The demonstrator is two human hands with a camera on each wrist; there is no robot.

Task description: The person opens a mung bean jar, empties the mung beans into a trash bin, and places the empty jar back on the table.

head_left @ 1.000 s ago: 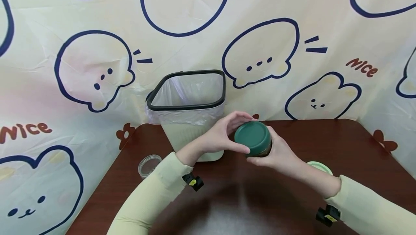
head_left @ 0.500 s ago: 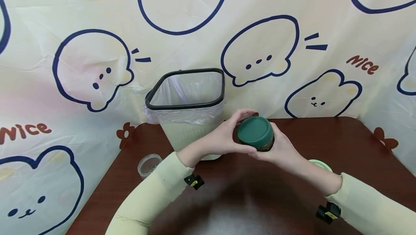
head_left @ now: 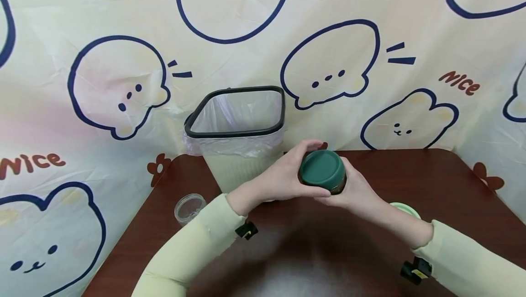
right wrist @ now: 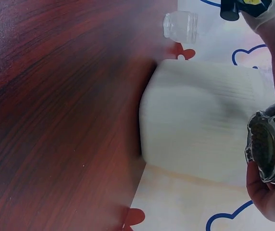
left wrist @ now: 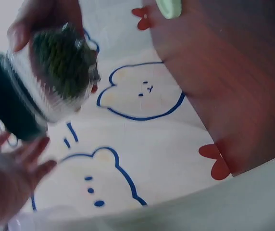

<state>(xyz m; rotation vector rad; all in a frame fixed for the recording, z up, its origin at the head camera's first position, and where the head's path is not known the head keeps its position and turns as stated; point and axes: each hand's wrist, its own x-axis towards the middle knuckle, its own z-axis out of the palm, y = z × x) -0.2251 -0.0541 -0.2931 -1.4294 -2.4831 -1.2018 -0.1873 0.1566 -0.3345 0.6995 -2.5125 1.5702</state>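
In the head view both hands hold up a jar above the far part of the table. Its round green lid (head_left: pixel 322 169) faces up toward the head camera. The left hand (head_left: pixel 283 173) curves its fingers and thumb around the lid from the left. From the right, the right hand (head_left: pixel 353 187) grips the jar's body. The left wrist view shows the clear jar (left wrist: pixel 63 72) tilted, dark green granular contents inside, with the right hand (left wrist: pixel 51 17) around its body. Its clear base (right wrist: pixel 267 144) appears at the right wrist view's edge.
A bin (head_left: pixel 234 167) with a black rim and a clear liner stands behind the left forearm. A small clear container (head_left: pixel 189 208) is on the brown table (head_left: pixel 431 173) at left. Something light green (head_left: pixel 404 209) shows behind the right forearm. A printed cloth (head_left: pixel 230 64) hangs behind.
The jar and both hands have shifted slightly right. The left hand's thumb has moved along the near side of the lid toward the right hand.
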